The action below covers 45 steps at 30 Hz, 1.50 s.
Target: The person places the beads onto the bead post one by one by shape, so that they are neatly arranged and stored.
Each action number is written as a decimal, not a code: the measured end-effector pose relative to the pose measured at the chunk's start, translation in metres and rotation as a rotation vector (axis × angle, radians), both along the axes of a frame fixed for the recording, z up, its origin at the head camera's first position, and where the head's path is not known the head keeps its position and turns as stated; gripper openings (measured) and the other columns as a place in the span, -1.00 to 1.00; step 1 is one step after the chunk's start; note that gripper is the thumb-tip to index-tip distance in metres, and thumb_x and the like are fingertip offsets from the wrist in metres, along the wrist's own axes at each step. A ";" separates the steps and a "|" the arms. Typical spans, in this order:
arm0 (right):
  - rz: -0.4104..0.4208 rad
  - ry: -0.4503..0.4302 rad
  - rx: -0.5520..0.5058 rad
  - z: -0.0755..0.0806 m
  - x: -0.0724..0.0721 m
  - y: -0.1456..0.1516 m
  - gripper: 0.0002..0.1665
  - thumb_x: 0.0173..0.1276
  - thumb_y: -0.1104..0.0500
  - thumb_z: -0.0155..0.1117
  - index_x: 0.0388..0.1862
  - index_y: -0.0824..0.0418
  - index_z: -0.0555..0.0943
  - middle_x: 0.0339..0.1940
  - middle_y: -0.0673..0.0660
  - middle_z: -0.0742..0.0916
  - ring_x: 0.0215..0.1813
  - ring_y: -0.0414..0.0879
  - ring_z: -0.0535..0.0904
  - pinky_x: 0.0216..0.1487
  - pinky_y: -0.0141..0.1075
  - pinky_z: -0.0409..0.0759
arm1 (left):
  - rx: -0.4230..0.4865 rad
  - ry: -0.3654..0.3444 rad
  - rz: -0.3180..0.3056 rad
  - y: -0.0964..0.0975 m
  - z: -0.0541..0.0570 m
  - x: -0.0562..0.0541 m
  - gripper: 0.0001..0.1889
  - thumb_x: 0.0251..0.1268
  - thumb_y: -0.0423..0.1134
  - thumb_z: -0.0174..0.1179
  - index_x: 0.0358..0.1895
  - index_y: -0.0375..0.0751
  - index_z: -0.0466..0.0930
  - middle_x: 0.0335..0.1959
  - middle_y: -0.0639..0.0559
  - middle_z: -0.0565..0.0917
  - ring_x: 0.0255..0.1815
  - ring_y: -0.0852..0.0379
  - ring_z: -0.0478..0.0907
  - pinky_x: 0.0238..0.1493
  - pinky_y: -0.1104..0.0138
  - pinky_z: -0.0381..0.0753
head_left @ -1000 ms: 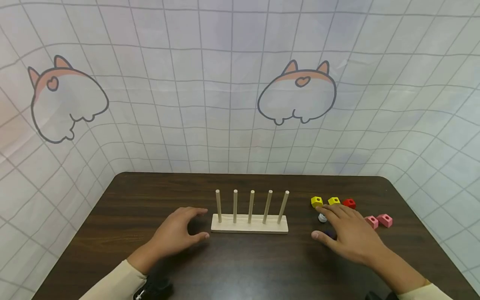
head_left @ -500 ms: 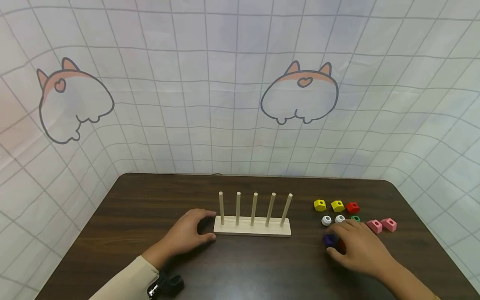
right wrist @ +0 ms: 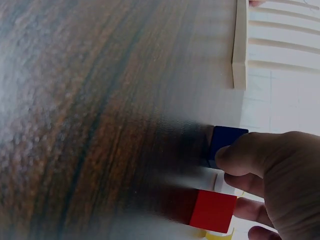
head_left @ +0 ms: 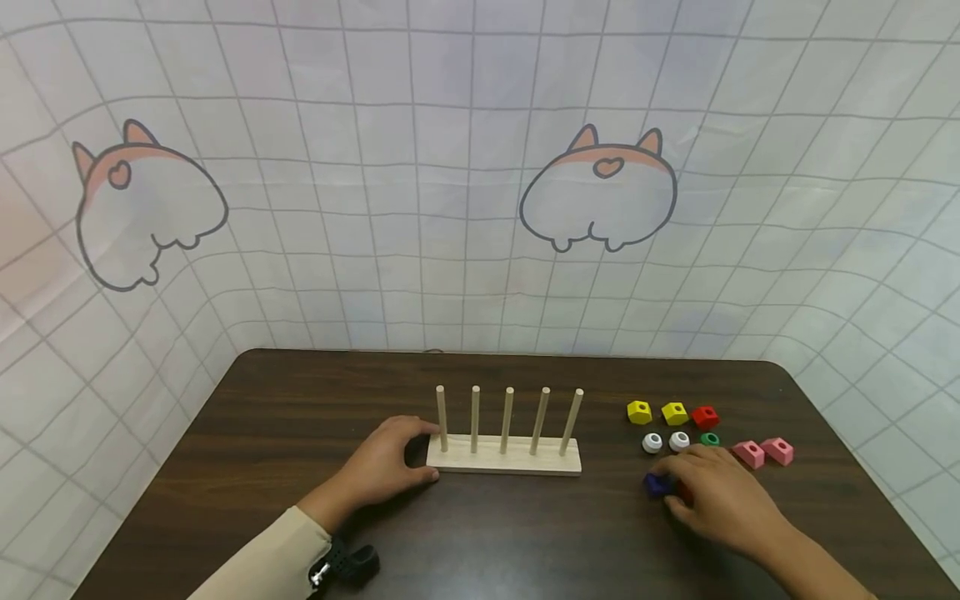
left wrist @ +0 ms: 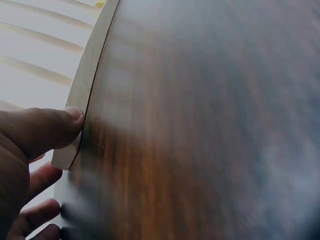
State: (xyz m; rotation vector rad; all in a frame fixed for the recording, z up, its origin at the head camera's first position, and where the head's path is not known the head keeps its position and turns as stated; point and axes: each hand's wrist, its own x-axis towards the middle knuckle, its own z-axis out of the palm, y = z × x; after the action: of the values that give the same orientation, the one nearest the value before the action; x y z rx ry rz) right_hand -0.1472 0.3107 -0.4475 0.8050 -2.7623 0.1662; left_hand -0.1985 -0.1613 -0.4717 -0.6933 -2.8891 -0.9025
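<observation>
A light wooden peg stand (head_left: pixel 517 467), with several upright dowels on a flat base, stands mid-table. My left hand (head_left: pixel 375 473) holds the base's left end, its thumb (left wrist: pixel 65 125) pressed on the front face and fingers behind, as the left wrist view shows. Off to the right, my right hand (head_left: pixel 723 504) pinches a dark blue block (right wrist: pixel 227 140) between thumb and forefinger, low over the table. Close beside it sits a red block (right wrist: pixel 213 211), under the other fingers and mostly covered by the hand in the head view.
Behind the right hand are two yellow blocks (head_left: pixel 639 412), another red block (head_left: pixel 705 417), two white beads (head_left: pixel 652 442) and a green bead (head_left: pixel 709 439). Two pink blocks (head_left: pixel 777 451) lie farther right. A patterned cloth (head_left: pixel 420 208) hangs behind the dark wooden table (head_left: pixel 300 392).
My left hand has moved right, from apart to gripping the stand's end. My right hand has come down among the blocks, and its thumb and forefinger have closed on the dark blue block.
</observation>
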 end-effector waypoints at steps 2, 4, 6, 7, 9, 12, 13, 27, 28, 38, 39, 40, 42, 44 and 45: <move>0.001 0.003 0.002 0.000 0.000 -0.001 -0.54 -0.07 0.12 0.70 -0.14 0.00 0.73 -0.21 -0.13 0.74 -0.06 -0.01 0.62 0.12 0.08 0.54 | 0.004 -0.005 0.000 0.001 -0.001 0.000 -0.44 0.09 -0.13 0.58 0.19 -0.12 0.65 0.20 -0.06 0.63 0.35 -0.16 0.45 0.35 -0.06 0.42; 0.002 -0.003 0.008 0.000 -0.001 -0.002 -0.55 -0.07 0.11 0.71 -0.15 -0.02 0.72 -0.23 -0.15 0.73 -0.08 -0.04 0.61 0.10 0.07 0.55 | 0.005 -0.009 -0.001 0.001 -0.002 -0.001 -0.47 0.09 -0.13 0.58 0.15 -0.12 0.66 0.20 -0.07 0.64 0.36 -0.18 0.45 0.35 -0.07 0.41; 0.005 -0.008 0.010 0.002 -0.002 -0.003 -0.55 -0.05 0.10 0.71 -0.15 -0.03 0.72 -0.23 -0.16 0.73 -0.09 -0.05 0.61 0.08 0.05 0.56 | 0.009 -0.010 0.000 0.000 -0.002 -0.001 -0.50 0.08 -0.14 0.58 0.12 -0.11 0.68 0.18 -0.07 0.65 0.36 -0.19 0.45 0.36 -0.09 0.40; 0.006 -0.015 0.011 0.002 -0.002 -0.004 -0.56 -0.04 0.10 0.71 -0.15 -0.03 0.72 -0.23 -0.16 0.73 -0.09 -0.06 0.61 0.07 0.04 0.56 | 0.009 -0.010 0.002 0.000 -0.002 -0.001 -0.51 0.08 -0.14 0.58 0.10 -0.10 0.69 0.18 -0.07 0.65 0.36 -0.19 0.45 0.36 -0.09 0.40; 0.011 -0.017 0.006 0.003 -0.004 -0.005 -0.56 -0.03 0.10 0.70 -0.14 -0.03 0.72 -0.23 -0.17 0.73 -0.10 -0.07 0.61 0.05 0.03 0.57 | 0.008 -0.011 0.008 -0.001 -0.002 -0.002 -0.52 0.07 -0.13 0.59 0.10 -0.09 0.70 0.17 -0.06 0.66 0.35 -0.19 0.46 0.35 -0.09 0.40; 0.015 -0.013 -0.011 0.004 -0.005 -0.007 -0.56 -0.02 0.10 0.70 -0.13 -0.02 0.74 -0.23 -0.18 0.73 -0.14 -0.13 0.58 0.02 0.01 0.58 | 0.005 -0.012 0.015 -0.001 -0.001 -0.003 -0.51 0.06 -0.11 0.59 0.09 -0.08 0.71 0.16 -0.04 0.67 0.34 -0.17 0.47 0.34 -0.07 0.42; 0.018 -0.008 -0.019 0.004 -0.006 -0.008 -0.56 -0.02 0.11 0.70 -0.12 -0.01 0.74 -0.23 -0.18 0.72 -0.17 -0.16 0.56 0.01 0.01 0.58 | 0.003 -0.012 0.016 -0.001 0.000 -0.003 -0.51 0.06 -0.11 0.60 0.10 -0.08 0.71 0.16 -0.03 0.67 0.34 -0.17 0.47 0.34 -0.07 0.43; 0.039 -0.029 -0.133 0.017 -0.023 -0.024 -0.59 0.03 0.18 0.67 -0.12 0.03 0.74 -0.20 -0.10 0.74 -0.14 -0.06 0.67 -0.12 -0.06 0.67 | -0.025 -0.015 0.022 0.002 0.002 -0.008 -0.51 0.05 -0.07 0.61 0.09 -0.02 0.71 0.17 -0.02 0.67 0.35 -0.14 0.48 0.35 -0.03 0.43; 0.034 -0.048 -0.141 0.019 -0.024 -0.025 -0.60 0.05 0.18 0.67 -0.11 0.04 0.74 -0.18 -0.09 0.75 -0.14 -0.07 0.68 -0.14 -0.08 0.67 | -0.027 -0.013 0.022 0.002 0.002 -0.008 -0.51 0.04 -0.07 0.61 0.08 -0.02 0.71 0.17 -0.02 0.67 0.34 -0.14 0.48 0.35 -0.03 0.43; 0.004 -0.091 -0.148 0.053 -0.032 -0.041 -0.61 0.18 0.15 0.60 0.00 0.07 0.73 -0.13 -0.03 0.75 -0.07 -0.04 0.68 -0.17 -0.10 0.67 | -0.014 -0.033 0.030 0.001 0.001 -0.006 -0.51 0.04 -0.07 0.61 0.07 -0.01 0.71 0.16 -0.01 0.67 0.34 -0.13 0.48 0.36 -0.03 0.42; 0.002 -0.094 -0.152 0.056 -0.032 -0.042 -0.61 0.19 0.14 0.59 0.01 0.05 0.73 -0.12 -0.04 0.74 -0.07 -0.06 0.67 -0.19 -0.12 0.66 | -0.012 -0.036 0.030 0.001 0.001 -0.005 -0.51 0.04 -0.08 0.61 0.07 -0.02 0.71 0.16 -0.01 0.67 0.34 -0.13 0.48 0.36 -0.03 0.42; 0.000 -0.096 -0.155 0.060 -0.033 -0.043 -0.61 0.20 0.13 0.59 0.02 0.04 0.72 -0.12 -0.04 0.74 -0.08 -0.07 0.66 -0.20 -0.13 0.65 | -0.012 -0.038 0.029 0.001 0.001 -0.005 -0.51 0.04 -0.08 0.61 0.07 -0.02 0.71 0.16 -0.02 0.67 0.34 -0.13 0.49 0.36 -0.03 0.42; -0.001 -0.099 -0.159 0.067 -0.033 -0.045 -0.60 0.21 0.13 0.59 0.03 0.02 0.72 -0.11 -0.02 0.73 -0.09 -0.08 0.66 -0.20 -0.13 0.65 | -0.014 -0.039 0.028 0.001 0.001 -0.004 -0.51 0.04 -0.08 0.61 0.08 -0.02 0.70 0.16 -0.01 0.67 0.32 -0.12 0.50 0.35 -0.02 0.43; 0.001 -0.102 -0.159 0.073 -0.034 -0.046 -0.60 0.23 0.12 0.58 0.05 0.02 0.71 -0.08 -0.01 0.72 -0.09 -0.08 0.65 -0.20 -0.12 0.65 | -0.019 -0.043 0.029 0.001 0.002 -0.004 -0.51 0.04 -0.08 0.61 0.08 -0.02 0.70 0.16 0.00 0.67 0.32 -0.11 0.50 0.34 -0.01 0.44; 0.005 -0.106 -0.158 0.076 -0.035 -0.047 -0.60 0.24 0.12 0.57 0.06 0.03 0.71 -0.07 0.00 0.72 -0.10 -0.08 0.64 -0.19 -0.12 0.64 | -0.020 -0.045 0.030 0.001 0.002 -0.004 -0.51 0.04 -0.08 0.61 0.08 -0.02 0.70 0.16 0.00 0.67 0.31 -0.10 0.51 0.34 -0.01 0.44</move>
State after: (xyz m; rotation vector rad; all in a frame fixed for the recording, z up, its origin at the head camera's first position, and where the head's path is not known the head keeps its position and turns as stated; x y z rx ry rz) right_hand -0.1821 0.2640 -0.3718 0.7831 -2.8007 0.4338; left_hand -0.2023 -0.1600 -0.4697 -0.6378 -2.9431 -0.8990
